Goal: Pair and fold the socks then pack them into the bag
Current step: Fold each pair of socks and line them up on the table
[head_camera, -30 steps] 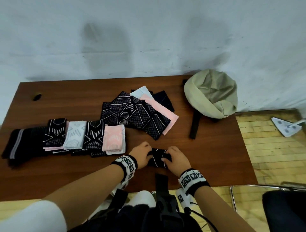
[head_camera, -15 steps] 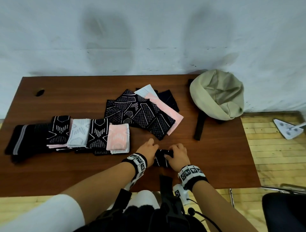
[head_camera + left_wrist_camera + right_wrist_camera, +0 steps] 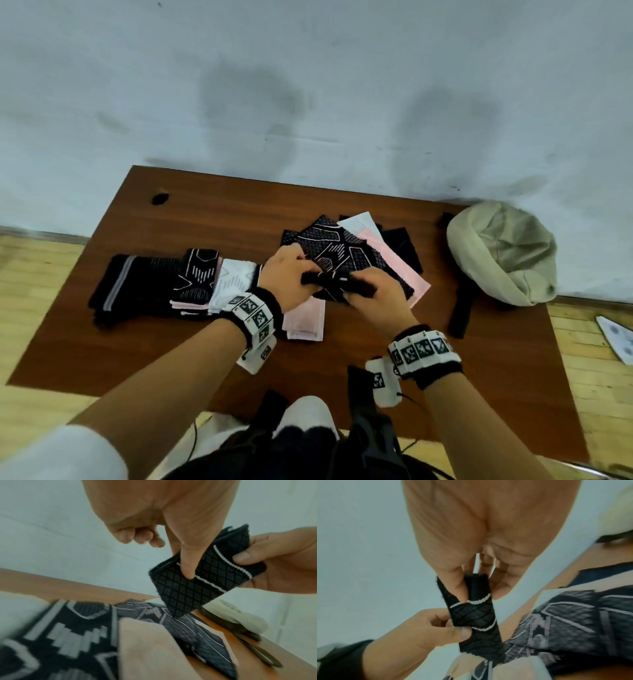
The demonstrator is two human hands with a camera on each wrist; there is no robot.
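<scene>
A folded black sock pair (image 3: 327,284) with a diamond pattern and white lines hangs in the air above the table, held between both hands. My left hand (image 3: 301,274) pinches its left side, thumb pressed on the fabric (image 3: 188,566). My right hand (image 3: 359,294) pinches the ribbed end (image 3: 476,584) between thumb and fingers. A row of folded pairs (image 3: 205,284) lies at the left, ending in a pink pair (image 3: 305,318) under my hands. Loose black, pink and white socks (image 3: 363,246) lie piled behind. The beige bag (image 3: 503,253) sits at the table's far right corner.
The brown table (image 3: 102,342) stands against a pale wall. A black strap (image 3: 462,308) runs from the bag toward the front edge. A small dark hole (image 3: 160,198) marks the far left corner. A white object (image 3: 616,339) lies on the wooden floor at the right.
Both hands have lifted the folded black pair off the table near the front edge and carried it up over the pink pair. The head view has tilted and shifted.
</scene>
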